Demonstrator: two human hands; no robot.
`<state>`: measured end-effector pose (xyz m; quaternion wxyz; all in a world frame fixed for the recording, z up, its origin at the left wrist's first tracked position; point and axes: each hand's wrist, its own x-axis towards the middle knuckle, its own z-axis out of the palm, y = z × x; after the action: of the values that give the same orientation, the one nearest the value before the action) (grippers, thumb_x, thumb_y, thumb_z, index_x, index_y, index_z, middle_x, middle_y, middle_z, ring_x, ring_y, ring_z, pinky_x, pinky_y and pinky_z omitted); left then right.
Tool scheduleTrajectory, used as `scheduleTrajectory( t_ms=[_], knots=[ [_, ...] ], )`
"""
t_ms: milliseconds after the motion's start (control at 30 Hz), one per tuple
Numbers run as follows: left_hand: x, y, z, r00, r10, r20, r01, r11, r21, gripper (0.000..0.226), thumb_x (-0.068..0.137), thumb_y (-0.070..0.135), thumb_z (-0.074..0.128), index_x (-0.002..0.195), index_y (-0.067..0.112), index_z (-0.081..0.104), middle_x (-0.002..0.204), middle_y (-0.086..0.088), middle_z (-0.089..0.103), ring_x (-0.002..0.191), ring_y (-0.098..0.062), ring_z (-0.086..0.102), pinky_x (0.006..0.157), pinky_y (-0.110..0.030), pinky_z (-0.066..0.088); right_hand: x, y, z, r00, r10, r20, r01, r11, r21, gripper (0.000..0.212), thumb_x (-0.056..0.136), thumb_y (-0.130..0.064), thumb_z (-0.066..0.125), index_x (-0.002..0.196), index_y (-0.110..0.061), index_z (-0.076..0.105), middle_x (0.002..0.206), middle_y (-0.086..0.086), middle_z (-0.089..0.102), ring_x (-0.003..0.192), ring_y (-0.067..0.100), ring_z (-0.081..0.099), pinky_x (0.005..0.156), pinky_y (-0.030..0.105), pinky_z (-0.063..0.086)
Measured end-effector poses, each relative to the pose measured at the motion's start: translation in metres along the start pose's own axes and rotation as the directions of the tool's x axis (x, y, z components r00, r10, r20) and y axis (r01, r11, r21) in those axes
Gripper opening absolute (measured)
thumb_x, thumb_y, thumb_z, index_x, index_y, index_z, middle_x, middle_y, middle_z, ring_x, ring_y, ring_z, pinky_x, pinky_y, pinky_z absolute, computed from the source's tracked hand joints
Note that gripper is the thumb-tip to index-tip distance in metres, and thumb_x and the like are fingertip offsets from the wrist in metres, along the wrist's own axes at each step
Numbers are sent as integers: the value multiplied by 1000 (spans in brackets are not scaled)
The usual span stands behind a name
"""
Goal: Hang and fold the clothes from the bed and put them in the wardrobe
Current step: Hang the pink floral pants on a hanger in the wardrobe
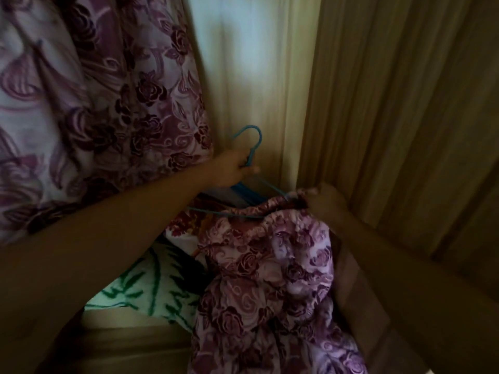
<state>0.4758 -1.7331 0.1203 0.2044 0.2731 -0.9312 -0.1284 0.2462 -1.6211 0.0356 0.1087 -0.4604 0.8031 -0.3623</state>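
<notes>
Left grip pinching blue hanger, right grip clutching floral garment over its end

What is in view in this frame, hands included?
hanger: one, blue, centre, hook up
held garment: one, purple floral, lower centre, top edge at the hanger's right end
other garment: one, purple floral, upper left
green cloth: one, green-and-white, left of the held garment
red cloth: one, red floral, below the hanger
wardrobe: one, brown wood, right
left hand: grips the hanger's neck
right hand: grips the held garment's top edge
</notes>
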Motion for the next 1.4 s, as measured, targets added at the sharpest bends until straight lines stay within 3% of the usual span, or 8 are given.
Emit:
scheduleTrajectory(
  t_ms=[100,200,433,700,800,967,1133,1400],
  knots=[
    [4,13,14,994,-43,-105,26,987,-160,33,101,26,56,83,-1,52,71,-13,45,65,-19,46,63,-36,38,8,-31,-17,984,-125,-130,145,977,157,19,91,-32,66,98,-15,66,103,7,71,100,30,65,82,34,50],
    [5,15,12,958,-85,-274,-17,937,-350,28,103,21,52,76,18,45,65,1,39,54,-1,40,56,-19,35,10,-50,-33,954,-258,-151,286,934,215,28,86,-35,72,110,-21,67,99,-6,65,100,19,63,82,26,45],
    [-3,0,-7,909,-137,-393,-93,854,-512,32,104,9,48,73,15,40,65,-1,35,59,-8,36,60,-25,33,-2,-47,-55,851,-513,107,519,796,-311,93,62,-69,76,140,-32,44,128,-1,61,118,22,59,98,41,47],
    [-18,-10,-3,738,111,-666,6,985,171,55,86,42,74,122,4,56,120,-19,53,115,-34,49,98,-45,44,3,-54,-60,916,-400,-27,380,890,-252,62,82,-54,75,118,-12,48,108,19,70,100,39,67,78,41,53],
    [-33,-18,17,824,454,-340,-349,878,326,34,92,31,68,114,7,61,109,-12,60,99,-27,59,83,-45,52,6,-52,-64,935,-350,-53,334,921,-202,65,81,-53,76,125,-13,50,116,20,69,109,39,65,88,43,53],
    [-50,-51,51,931,302,204,-334,931,146,66,93,49,62,149,22,41,132,-4,63,107,-20,63,89,-26,50,7,-52,-71,950,-300,-91,282,944,-174,65,79,-52,78,123,-12,52,122,18,67,115,39,62,90,39,51],
    [-56,-91,30,984,121,129,-152,953,263,57,92,66,49,140,36,49,134,10,59,123,-13,53,117,-43,23,-4,-53,-80,944,-314,-107,304,948,-100,66,78,-75,63,122,-26,59,119,4,69,116,29,63,98,38,49],
    [-92,-146,-43,962,-90,-256,74,995,-72,37,100,38,50,107,8,71,112,-11,69,107,-27,64,99,-45,50,-28,-57,-95,929,-359,-85,321,900,-294,86,68,-98,35,123,-35,56,114,5,72,108,32,66,92,41,53]
  ],
)
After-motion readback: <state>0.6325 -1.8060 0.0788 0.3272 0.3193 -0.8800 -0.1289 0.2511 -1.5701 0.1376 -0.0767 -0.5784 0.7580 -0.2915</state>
